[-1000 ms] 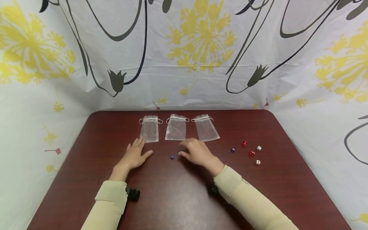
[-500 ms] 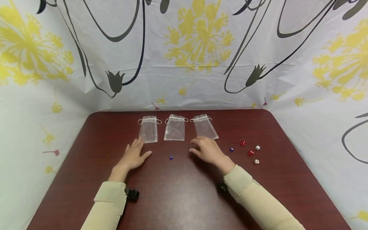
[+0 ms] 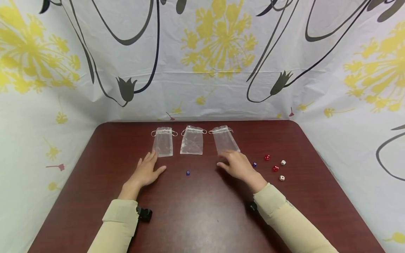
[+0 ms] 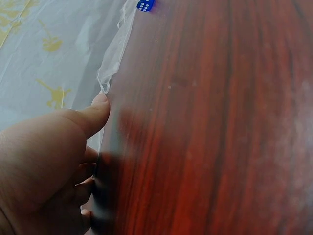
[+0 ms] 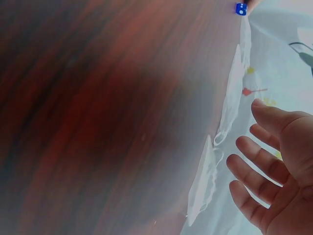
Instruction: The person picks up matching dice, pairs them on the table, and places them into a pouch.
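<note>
My left hand [image 3: 143, 173] lies with straight fingers on the table, its fingertips at the lower corner of the left clear drawstring bag [image 3: 164, 144]. A blue die [image 3: 188, 173] sits alone between my two hands; the left wrist view also catches this blue die [image 4: 145, 5] at its top edge. Over the lower end of the right drawstring bag [image 3: 225, 140] hovers my right hand [image 3: 237, 165], its fingers loosely bent. Nothing is in that palm in the right wrist view. The middle drawstring bag [image 3: 192, 142] lies flat, untouched by either hand.
Right of my right hand lie a second blue die [image 3: 254, 164], two red dice [image 3: 267, 157] and two white dice [image 3: 282, 178]. A patterned white sheet [image 3: 202, 88] hangs behind the dark red table [image 3: 196, 218].
My right hand has moved rightward, away from the lone blue die to the lower end of the right bag. The left hand has stayed in place.
</note>
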The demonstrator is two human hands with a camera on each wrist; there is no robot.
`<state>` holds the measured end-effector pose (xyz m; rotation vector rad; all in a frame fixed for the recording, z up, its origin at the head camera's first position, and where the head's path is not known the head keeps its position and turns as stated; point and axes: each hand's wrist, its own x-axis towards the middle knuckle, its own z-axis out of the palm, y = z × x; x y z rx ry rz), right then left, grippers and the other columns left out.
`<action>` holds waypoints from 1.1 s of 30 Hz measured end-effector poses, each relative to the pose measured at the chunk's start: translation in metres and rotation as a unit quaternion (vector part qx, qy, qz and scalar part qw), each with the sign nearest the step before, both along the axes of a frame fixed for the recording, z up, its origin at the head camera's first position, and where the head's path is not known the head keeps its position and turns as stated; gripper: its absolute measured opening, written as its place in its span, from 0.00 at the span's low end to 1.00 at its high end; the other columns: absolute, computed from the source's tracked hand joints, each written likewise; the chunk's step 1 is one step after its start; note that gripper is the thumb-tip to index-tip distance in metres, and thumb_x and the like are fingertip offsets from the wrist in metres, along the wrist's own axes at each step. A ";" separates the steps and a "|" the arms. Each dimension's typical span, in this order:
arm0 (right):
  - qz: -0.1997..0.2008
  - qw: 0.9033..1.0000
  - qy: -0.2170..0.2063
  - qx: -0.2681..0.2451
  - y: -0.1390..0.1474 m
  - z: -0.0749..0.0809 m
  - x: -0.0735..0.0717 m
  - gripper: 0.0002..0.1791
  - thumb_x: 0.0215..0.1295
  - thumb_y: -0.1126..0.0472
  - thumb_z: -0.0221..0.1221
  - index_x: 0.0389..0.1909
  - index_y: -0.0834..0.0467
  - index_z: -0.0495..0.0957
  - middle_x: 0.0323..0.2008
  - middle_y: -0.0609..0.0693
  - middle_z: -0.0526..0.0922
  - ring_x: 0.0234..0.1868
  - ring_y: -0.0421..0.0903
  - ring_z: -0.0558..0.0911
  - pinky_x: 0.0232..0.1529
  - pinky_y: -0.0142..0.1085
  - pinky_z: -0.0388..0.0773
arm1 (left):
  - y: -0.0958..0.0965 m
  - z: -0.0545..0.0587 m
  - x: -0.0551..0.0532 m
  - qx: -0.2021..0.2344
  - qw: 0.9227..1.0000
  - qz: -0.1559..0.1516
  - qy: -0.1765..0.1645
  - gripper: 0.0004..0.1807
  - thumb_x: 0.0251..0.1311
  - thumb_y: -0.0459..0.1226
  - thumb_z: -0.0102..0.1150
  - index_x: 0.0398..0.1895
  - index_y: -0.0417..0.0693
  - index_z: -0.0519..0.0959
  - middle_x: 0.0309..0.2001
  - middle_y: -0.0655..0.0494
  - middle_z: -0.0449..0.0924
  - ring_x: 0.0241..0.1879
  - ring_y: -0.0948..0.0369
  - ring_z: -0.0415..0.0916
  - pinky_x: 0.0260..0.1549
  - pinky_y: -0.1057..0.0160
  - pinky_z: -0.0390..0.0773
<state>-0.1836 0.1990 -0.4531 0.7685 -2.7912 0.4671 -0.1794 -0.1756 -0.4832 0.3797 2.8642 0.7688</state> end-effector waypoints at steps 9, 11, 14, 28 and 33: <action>-0.024 1.000 0.008 -0.007 0.024 -0.003 -0.003 0.17 0.60 0.55 0.72 0.46 0.59 0.86 0.46 0.54 0.87 0.47 0.55 0.86 0.45 0.54 0.82 | -0.001 -0.001 -0.002 -0.002 1.000 0.001 -0.003 0.43 0.75 0.50 0.52 0.77 0.30 0.50 0.79 0.33 0.42 0.78 0.38 0.38 0.72 0.32 0.37; -0.028 1.000 0.006 -0.008 0.030 -0.003 -0.003 0.16 0.60 0.56 0.72 0.46 0.59 0.86 0.45 0.54 0.88 0.47 0.55 0.86 0.45 0.54 0.82 | -0.001 -0.001 -0.002 -0.004 1.000 0.003 -0.004 0.43 0.75 0.50 0.52 0.78 0.30 0.50 0.79 0.34 0.42 0.78 0.38 0.38 0.72 0.32 0.36; -0.032 0.999 0.006 -0.012 0.037 -0.004 -0.004 0.14 0.60 0.56 0.72 0.44 0.59 0.86 0.43 0.53 0.87 0.44 0.55 0.86 0.42 0.54 0.82 | -0.001 -0.001 -0.003 -0.006 1.000 0.003 -0.005 0.43 0.75 0.51 0.52 0.78 0.30 0.50 0.79 0.34 0.42 0.78 0.38 0.38 0.72 0.32 0.37; -0.052 0.998 0.019 -0.014 0.068 -0.009 -0.002 0.13 0.58 0.57 0.73 0.40 0.59 0.86 0.33 0.50 0.84 0.36 0.54 0.85 0.37 0.51 0.81 | 0.001 0.000 -0.002 -0.005 1.000 0.002 0.001 0.43 0.74 0.50 0.53 0.77 0.29 0.50 0.78 0.32 0.43 0.78 0.37 0.39 0.72 0.31 0.38; -0.065 0.997 0.029 -0.010 0.079 -0.012 -0.002 0.14 0.57 0.57 0.74 0.41 0.60 0.85 0.36 0.52 0.85 0.39 0.56 0.85 0.39 0.53 0.81 | 0.001 0.000 -0.002 -0.004 1.000 0.001 0.002 0.43 0.74 0.49 0.53 0.77 0.29 0.50 0.78 0.32 0.43 0.78 0.37 0.39 0.72 0.31 0.38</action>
